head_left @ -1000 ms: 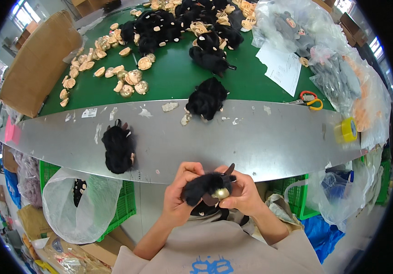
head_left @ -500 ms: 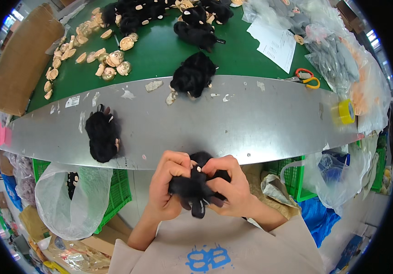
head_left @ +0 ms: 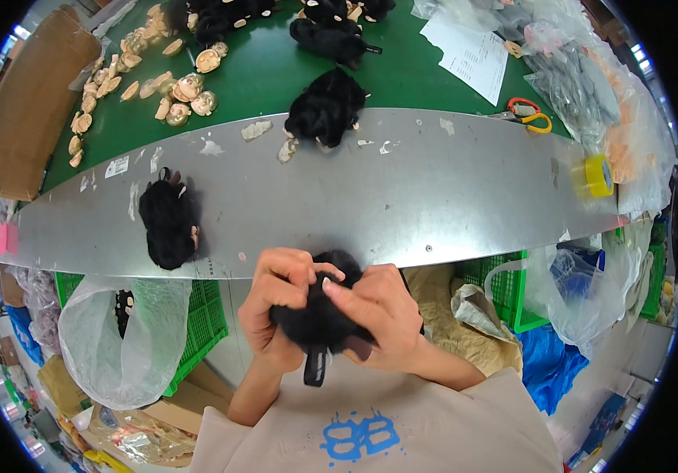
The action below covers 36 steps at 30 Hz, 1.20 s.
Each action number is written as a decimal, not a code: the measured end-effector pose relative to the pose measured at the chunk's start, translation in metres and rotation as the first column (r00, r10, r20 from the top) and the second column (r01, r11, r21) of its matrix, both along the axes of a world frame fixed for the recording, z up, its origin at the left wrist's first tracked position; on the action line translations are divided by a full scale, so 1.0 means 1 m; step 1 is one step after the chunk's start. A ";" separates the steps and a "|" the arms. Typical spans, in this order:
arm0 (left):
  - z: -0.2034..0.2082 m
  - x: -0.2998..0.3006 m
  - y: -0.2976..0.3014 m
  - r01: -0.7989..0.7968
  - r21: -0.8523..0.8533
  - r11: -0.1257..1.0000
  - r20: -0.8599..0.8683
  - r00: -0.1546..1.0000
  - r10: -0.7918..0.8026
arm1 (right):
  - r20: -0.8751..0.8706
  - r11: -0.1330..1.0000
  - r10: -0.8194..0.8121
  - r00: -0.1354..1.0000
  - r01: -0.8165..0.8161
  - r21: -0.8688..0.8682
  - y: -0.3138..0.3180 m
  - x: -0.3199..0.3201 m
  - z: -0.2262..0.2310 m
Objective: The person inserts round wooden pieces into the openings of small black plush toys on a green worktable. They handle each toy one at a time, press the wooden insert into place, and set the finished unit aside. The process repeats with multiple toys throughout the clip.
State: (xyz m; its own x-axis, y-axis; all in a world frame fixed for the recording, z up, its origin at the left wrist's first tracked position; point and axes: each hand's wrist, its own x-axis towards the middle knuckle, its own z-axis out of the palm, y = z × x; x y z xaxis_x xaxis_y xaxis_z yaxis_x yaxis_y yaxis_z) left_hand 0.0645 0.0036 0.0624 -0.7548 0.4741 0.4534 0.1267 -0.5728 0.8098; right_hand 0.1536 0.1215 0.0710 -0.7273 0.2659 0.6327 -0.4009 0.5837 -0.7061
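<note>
Close to my chest, at the near edge of the metal strip, I hold a furry black plush toy (head_left: 313, 322). My left hand (head_left: 274, 307) grips its left side with bent fingers. My right hand (head_left: 384, 322) closes round the right side, its thumb pressed on the top of the fur. A black fabric tag (head_left: 315, 367) dangles from the toy's lower end, beside a dark brown flap. Whatever lies under my fingertips is hidden. A second black plush toy (head_left: 167, 222) lies on the metal to the left, and another (head_left: 325, 109) sits farther off at the green edge.
Beige shell-like pieces (head_left: 189, 87) and more black plush toys (head_left: 327, 41) cover parts of the green tabletop (head_left: 252, 79). Scissors (head_left: 530, 116), yellow tape (head_left: 597, 175) and plastic bags (head_left: 571, 98) are at the right. Lined green crates (head_left: 201, 327) stand below the metal strip (head_left: 291, 205).
The toy in my hands has turned, and its tag now hangs farther left. My right thumb has moved onto its top. The pale bit between my fingers no longer shows.
</note>
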 end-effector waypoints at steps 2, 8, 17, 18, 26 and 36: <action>-0.001 0.000 0.000 0.030 0.053 0.998 0.004 1.000 -0.030 | -0.091 0.996 -0.015 0.996 0.022 0.086 -0.003 0.001 -0.001; 0.004 -0.003 -0.004 0.103 -0.010 0.995 -0.024 0.994 -0.103 | 0.013 0.997 0.014 1.000 -0.013 -0.075 -0.008 0.003 0.001; 0.015 -0.013 -0.021 0.289 -0.243 0.926 -0.079 0.946 -0.316 | -0.071 0.992 0.122 0.990 -0.119 0.045 -0.005 0.012 -0.002; 0.016 -0.015 -0.024 0.317 -0.299 0.900 -0.091 0.929 -0.358 | -0.032 0.985 0.174 0.984 -0.174 -0.018 -0.005 0.016 -0.002; 0.026 -0.020 -0.038 0.526 -0.418 0.741 -0.031 0.807 -0.590 | 0.141 0.874 0.427 0.893 -0.367 -0.319 0.004 0.040 0.024; 0.013 0.003 -0.034 0.261 -0.488 0.833 -0.020 0.951 -0.309 | 0.289 0.871 0.262 0.921 -0.097 -0.483 0.001 0.023 0.035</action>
State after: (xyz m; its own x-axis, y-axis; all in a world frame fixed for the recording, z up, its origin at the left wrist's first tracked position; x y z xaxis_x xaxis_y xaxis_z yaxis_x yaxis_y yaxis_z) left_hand 0.0678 -0.0301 0.0750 -0.5181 0.8363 0.1794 0.1069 -0.1448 0.9837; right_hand 0.1763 0.1228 0.1064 -0.9346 0.3040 0.1845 -0.1583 0.1090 -0.9814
